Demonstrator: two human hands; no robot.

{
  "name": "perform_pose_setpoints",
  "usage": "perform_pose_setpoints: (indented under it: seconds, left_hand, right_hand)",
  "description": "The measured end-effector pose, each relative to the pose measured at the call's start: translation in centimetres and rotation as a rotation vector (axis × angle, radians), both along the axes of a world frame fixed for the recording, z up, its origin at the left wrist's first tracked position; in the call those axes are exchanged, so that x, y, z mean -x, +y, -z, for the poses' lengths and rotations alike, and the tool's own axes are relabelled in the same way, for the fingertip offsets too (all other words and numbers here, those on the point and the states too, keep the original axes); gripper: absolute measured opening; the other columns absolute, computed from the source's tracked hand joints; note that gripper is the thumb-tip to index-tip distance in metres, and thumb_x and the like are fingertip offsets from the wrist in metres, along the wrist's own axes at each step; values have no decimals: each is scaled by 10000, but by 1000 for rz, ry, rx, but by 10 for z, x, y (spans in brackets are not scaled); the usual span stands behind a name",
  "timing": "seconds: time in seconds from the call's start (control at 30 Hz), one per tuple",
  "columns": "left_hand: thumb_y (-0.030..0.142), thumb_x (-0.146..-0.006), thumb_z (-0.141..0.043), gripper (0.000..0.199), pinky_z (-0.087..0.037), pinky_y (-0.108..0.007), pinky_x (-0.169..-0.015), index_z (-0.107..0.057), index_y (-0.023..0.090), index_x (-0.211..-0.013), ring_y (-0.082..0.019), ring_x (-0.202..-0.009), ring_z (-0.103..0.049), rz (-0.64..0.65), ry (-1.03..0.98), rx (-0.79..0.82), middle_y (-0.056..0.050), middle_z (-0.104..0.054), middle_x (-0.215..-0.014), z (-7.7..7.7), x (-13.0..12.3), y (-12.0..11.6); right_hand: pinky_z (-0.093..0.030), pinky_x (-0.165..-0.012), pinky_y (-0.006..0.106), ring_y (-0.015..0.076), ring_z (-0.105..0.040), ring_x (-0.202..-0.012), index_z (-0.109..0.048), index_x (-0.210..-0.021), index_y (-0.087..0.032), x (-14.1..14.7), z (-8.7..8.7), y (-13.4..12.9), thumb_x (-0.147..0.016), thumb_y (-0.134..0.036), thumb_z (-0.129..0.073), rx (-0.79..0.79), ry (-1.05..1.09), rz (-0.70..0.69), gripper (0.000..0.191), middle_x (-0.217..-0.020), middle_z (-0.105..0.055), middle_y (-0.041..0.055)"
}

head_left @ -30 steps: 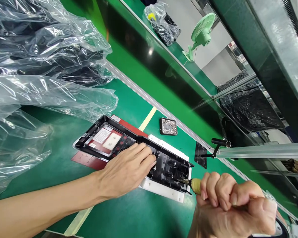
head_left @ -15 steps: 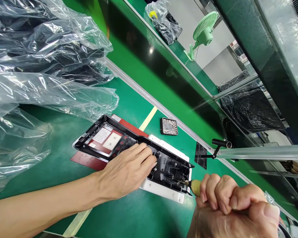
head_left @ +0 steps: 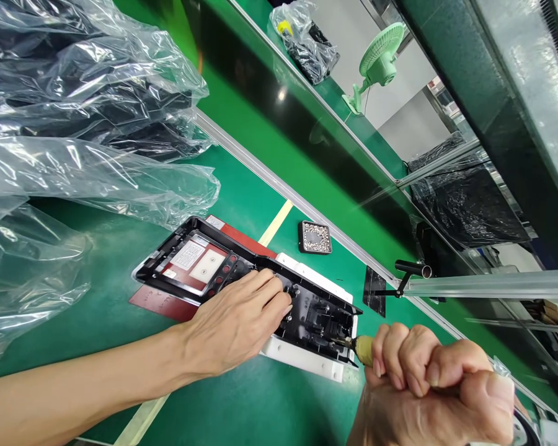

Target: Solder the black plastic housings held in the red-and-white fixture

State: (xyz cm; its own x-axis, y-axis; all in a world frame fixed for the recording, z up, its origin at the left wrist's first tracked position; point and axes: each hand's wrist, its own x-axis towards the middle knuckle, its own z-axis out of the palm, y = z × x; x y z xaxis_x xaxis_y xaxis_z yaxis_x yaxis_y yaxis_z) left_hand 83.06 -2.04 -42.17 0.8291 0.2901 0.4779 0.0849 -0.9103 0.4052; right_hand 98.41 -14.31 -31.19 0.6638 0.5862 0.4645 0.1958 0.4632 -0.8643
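Note:
A long black plastic housing [head_left: 314, 310] with a rectangular window at its left end lies on a white fixture [head_left: 302, 359] and a dark red board [head_left: 158, 301]. Across the housing's middle rests my left hand [head_left: 242, 316], its fingers curled together and their tips on or in the housing; whatever they pinch is hidden. My right hand [head_left: 432, 378] is wrapped round a screwdriver with a yellowish collar [head_left: 364, 350]. Its thin shaft reaches into the right end of the housing, where the tip is hard to make out among the black parts.
Beyond the housing sits a small square tray of screws [head_left: 315, 237]. Clear plastic bags with dark contents [head_left: 97, 80] fill the upper left. A metal rail [head_left: 279, 192] borders the green bench [head_left: 242, 409]. A post [head_left: 493, 285] stands at right, and a green fan [head_left: 381, 59] farther back.
The whole view has shifted slightly. My right hand has turned a little round the screwdriver, while my left hand keeps its place on the housing.

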Motion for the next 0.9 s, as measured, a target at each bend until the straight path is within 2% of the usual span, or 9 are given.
perform_pose_setpoints:
  seconds: [0.43, 0.9]
  left_hand:
    - [88, -940, -522, 133, -435, -399, -752, -628, 169, -937, -226, -828, -489, -8, 4, 16, -55, -573, -864, -2, -1, 1]
    - [91, -948, -505, 151, -419, -391, -743, -620, 179, -904, -219, -806, -483, -10, -1, 4, -49, -572, -851, -3, 0, 1]
  right_hand:
    - [-356, -291, 183, 70, -302, -336, -466, -631, -207, 1, 1, 1, -944, -297, -324, 4, 13, 40, 356, -458, -326, -71]
    - [-357, -286, 176, 67, -297, -333, -484, -639, -207, -2, 1, 2, -942, -293, -308, -19, -10, 3, 361, -461, -319, -72]
